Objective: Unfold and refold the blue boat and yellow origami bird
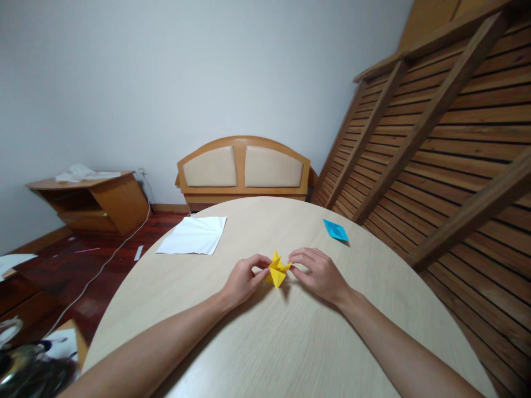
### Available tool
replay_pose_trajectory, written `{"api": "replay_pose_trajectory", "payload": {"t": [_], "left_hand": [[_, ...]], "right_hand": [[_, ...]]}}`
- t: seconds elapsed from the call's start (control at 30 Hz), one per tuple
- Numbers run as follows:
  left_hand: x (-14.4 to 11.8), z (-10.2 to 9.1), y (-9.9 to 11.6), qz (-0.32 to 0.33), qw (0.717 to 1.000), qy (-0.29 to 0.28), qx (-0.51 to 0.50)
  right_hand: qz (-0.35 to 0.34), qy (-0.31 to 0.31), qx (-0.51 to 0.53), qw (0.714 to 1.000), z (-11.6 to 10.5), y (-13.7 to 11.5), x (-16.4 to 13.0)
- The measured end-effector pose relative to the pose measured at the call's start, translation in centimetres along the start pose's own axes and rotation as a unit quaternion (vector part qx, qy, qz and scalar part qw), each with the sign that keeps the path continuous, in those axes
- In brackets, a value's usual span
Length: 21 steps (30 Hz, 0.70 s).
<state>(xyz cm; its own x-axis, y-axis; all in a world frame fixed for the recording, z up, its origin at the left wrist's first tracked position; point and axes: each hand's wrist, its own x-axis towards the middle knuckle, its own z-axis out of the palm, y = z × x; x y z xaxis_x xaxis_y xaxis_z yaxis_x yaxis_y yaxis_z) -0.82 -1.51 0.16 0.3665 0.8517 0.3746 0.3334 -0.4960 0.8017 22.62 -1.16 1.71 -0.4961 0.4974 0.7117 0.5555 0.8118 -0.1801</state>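
A folded yellow origami figure [277, 272] with several pointed flaps is held just over the middle of the round table. My left hand [244, 279] pinches its left side between thumb and fingers. On the other side, my right hand [316, 272] has its thumb and fingertips closed at the figure's right-hand point. A folded blue paper piece [336, 230] lies on the table beyond my right hand. White paper [194, 235] rests flat at the table's far left.
The pale round table [282, 342] spreads beneath both arms. Behind it stands a headboard [243, 167] against the wall. Wooden slatted panels [448, 160] lean at the right. A low cabinet [95, 204] and a white cable [112, 257] are at the left.
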Motion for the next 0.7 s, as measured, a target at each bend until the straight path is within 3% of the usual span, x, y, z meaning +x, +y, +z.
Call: {"api": "replay_pose_trajectory", "payload": {"t": [0.13, 0.33, 0.7], "left_hand": [[0.07, 0.02, 0.04, -0.003, 1.000, 0.000, 0.001], [0.09, 0.05, 0.03, -0.005, 1.000, -0.001, 0.000], [0.02, 0.07, -0.09, -0.003, 1.000, -0.001, 0.002]], "right_hand": [[0.011, 0.011, 0.003, 1.000, -0.05, -0.18, 0.01], [-0.038, -0.008, -0.010, 0.999, -0.42, -0.40, 0.16], [-0.035, -0.007, -0.034, 0.999, -0.25, -0.12, -0.05]]}}
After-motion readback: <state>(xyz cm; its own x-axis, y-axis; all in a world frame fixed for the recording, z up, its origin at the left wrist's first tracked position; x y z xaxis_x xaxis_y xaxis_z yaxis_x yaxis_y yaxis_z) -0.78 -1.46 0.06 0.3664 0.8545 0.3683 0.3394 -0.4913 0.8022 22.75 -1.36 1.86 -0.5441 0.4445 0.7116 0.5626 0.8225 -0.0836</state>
